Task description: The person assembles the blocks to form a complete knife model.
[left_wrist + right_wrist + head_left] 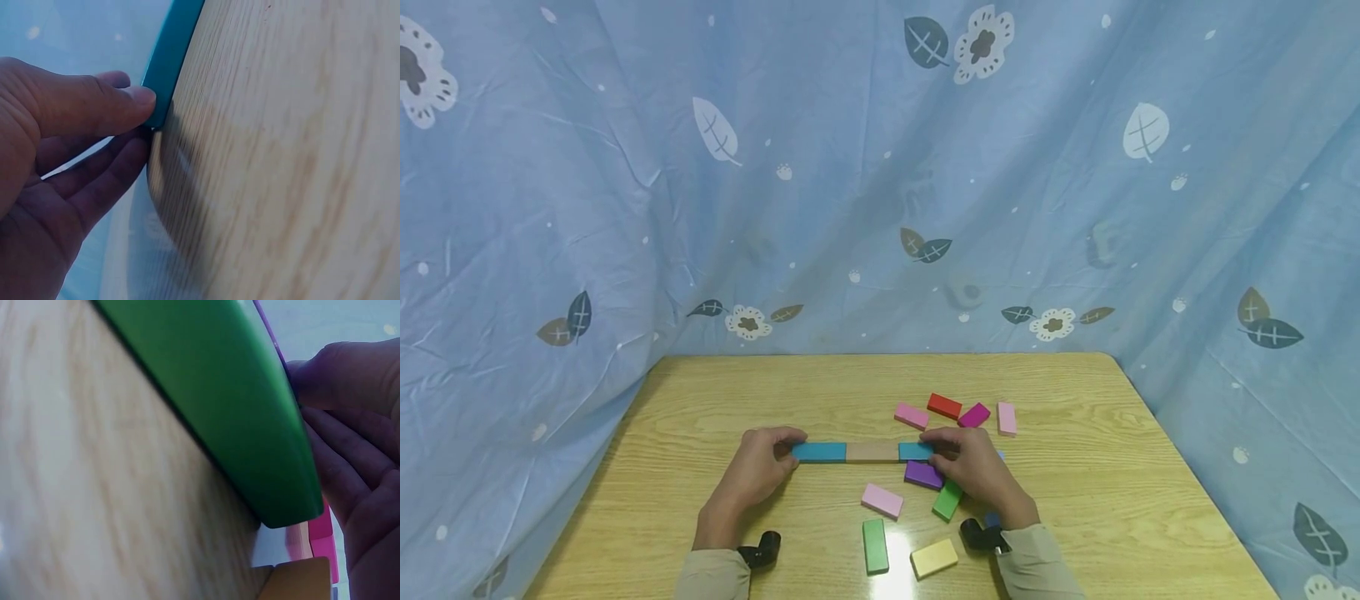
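Three wooden blocks form a straight row on the table in the head view: a blue block [820, 453], a plain wood block [872, 452] and a second blue block [914, 452]. My left hand [756, 467] pinches the outer end of the left blue block; the left wrist view shows the thumb on that block's end [172, 62]. At the row's other end, my right hand [979, 468] grips the right blue block between thumb and fingers. Just below it lie a purple block [923, 475] and a green block [947, 500]. In the right wrist view this green block [212, 406] hides the fingertips' hold.
Behind the row lie a red block [944, 406], a magenta block [974, 415] and two pink blocks [912, 417]. Nearer me are a light pink block [882, 501], a light green block [876, 546] and a yellow block [934, 558]. A blue curtain [820, 208] surrounds the table [737, 383].
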The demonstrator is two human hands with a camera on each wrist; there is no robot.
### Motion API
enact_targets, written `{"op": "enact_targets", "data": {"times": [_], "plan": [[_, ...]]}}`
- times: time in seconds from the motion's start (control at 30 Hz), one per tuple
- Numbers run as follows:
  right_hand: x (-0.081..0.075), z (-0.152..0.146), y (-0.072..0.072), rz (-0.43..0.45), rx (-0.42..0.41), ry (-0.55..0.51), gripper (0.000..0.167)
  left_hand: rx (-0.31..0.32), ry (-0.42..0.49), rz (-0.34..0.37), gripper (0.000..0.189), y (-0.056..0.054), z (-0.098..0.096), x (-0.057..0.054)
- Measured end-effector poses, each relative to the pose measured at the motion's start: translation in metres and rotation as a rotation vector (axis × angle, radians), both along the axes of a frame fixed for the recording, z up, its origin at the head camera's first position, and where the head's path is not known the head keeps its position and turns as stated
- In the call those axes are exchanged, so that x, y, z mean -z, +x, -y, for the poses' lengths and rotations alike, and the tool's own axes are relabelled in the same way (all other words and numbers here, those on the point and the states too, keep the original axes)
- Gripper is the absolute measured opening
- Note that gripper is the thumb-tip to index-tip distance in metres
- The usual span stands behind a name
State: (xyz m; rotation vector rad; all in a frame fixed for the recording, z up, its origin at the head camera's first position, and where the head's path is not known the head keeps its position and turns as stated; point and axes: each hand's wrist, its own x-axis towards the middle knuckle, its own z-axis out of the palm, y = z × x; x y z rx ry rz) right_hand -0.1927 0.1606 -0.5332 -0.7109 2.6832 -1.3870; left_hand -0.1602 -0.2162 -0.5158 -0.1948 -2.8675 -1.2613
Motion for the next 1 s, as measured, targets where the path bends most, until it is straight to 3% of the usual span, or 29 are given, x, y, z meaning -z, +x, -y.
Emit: {"op": "enact_targets", "data": {"times": [0.2, 0.4, 0.63, 1.0], "plan": [[0.000, -0.002, 0.002, 0.003, 0.003, -0.009, 0.032, 0.007, -0.006, -0.004, 0.036, 0.000, 0.000, -0.001], [-0.002, -0.010, 0.010, -0.030, 0.096, 0.027, 0.036, 0.003, -0.015, -0.001, 0.036, 0.001, 0.000, -0.002], [-0.003, -0.014, 0.025, 0.011, 0.166, 0.004, 0.032, 0.003, -0.008, -0.004, 0.036, 0.000, 0.003, -0.002], [-0.002, -0.011, 0.040, -0.008, 0.113, 0.024, 0.028, -0.003, -0.003, 0.007, 0.036, 0.000, 0.002, -0.001]]}}
